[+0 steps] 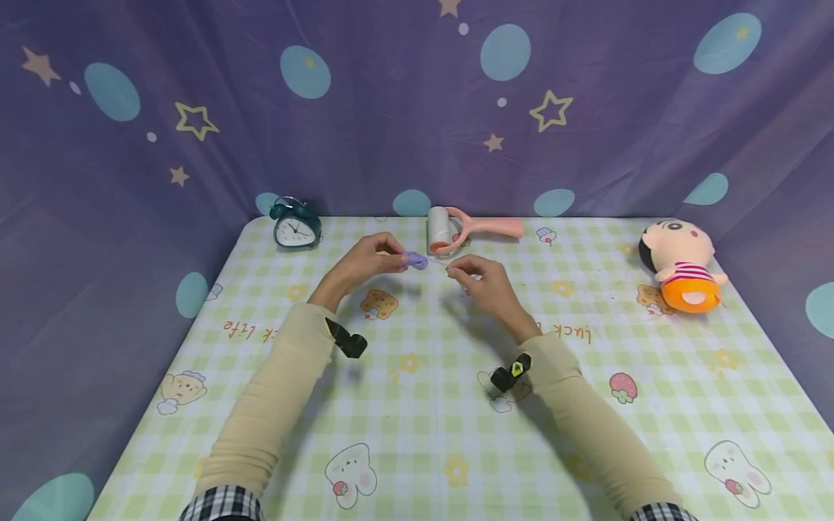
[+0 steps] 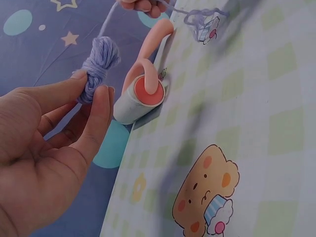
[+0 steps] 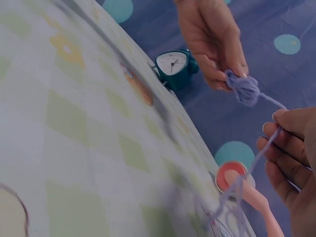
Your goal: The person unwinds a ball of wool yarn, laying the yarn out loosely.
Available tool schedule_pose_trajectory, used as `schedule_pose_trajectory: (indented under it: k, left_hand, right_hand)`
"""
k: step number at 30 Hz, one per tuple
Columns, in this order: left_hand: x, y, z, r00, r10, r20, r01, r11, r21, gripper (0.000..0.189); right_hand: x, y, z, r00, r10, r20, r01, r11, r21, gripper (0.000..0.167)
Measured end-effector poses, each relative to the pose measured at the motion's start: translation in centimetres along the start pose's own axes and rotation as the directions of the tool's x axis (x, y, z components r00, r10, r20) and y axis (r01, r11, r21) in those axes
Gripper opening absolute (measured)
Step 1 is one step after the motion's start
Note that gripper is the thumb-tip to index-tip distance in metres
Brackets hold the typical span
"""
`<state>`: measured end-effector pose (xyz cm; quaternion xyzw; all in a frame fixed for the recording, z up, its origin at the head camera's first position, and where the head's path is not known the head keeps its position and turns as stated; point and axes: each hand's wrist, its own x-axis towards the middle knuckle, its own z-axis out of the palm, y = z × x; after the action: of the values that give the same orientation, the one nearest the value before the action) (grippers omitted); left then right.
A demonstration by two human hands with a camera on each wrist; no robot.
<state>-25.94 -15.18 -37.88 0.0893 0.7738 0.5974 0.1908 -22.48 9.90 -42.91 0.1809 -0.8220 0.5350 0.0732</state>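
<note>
My left hand (image 1: 368,262) pinches a small wound bundle of lilac yarn (image 2: 100,66) between thumb and fingertips, above the table. From the bundle a single strand (image 3: 270,100) runs across to my right hand (image 1: 481,284), whose thumb and forefinger pinch it. Past those fingers, the loose yarn tail (image 3: 235,197) hangs down in loops, and in the left wrist view it overlaps the tablecloth. The bundle appears tight around its middle, with rounded loops sticking out at its end.
Behind the hands, a lint roller (image 1: 482,228) with a pink handle lies at the table's back edge. A dark green alarm clock (image 1: 296,226) stands back left. At the right sits a plush doll (image 1: 687,269). A checked tablecloth (image 1: 430,412) covers the table; a patterned curtain (image 1: 417,145) hangs behind.
</note>
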Motion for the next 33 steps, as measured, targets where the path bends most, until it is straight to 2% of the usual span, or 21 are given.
schedule_pose_trajectory:
  k: [5, 11, 25, 33]
  left_hand:
    - [0.0, 0.0, -0.1, 1.0, -0.004, -0.002, 0.004, 1.0, 0.004, 0.015]
    - [0.1, 0.1, 0.0, 1.0, -0.005, 0.005, 0.005, 1.0, 0.002, 0.015]
    - [0.1, 0.4, 0.4, 1.0, -0.006, -0.004, 0.006, 1.0, -0.009, 0.016]
    - [0.1, 0.3, 0.3, 1.0, -0.001, -0.007, 0.001, 1.0, -0.012, 0.02]
  right_hand:
    - [-0.1, 0.5, -1.1, 0.999, 0.034, -0.032, -0.034, 0.999, -0.003, 0.019]
    - [-0.5, 0.9, -2.3, 0.998, 0.029, -0.056, -0.031, 0.999, -0.042, 0.02]
    - [-1.4, 1.8, -3.4, 0.998, 0.056, -0.031, -0.058, 0.997, -0.051, 0.018]
    - [-1.7, 1.6, -3.9, 0.998, 0.053, -0.027, -0.055, 0.996, -0.07, 0.018]
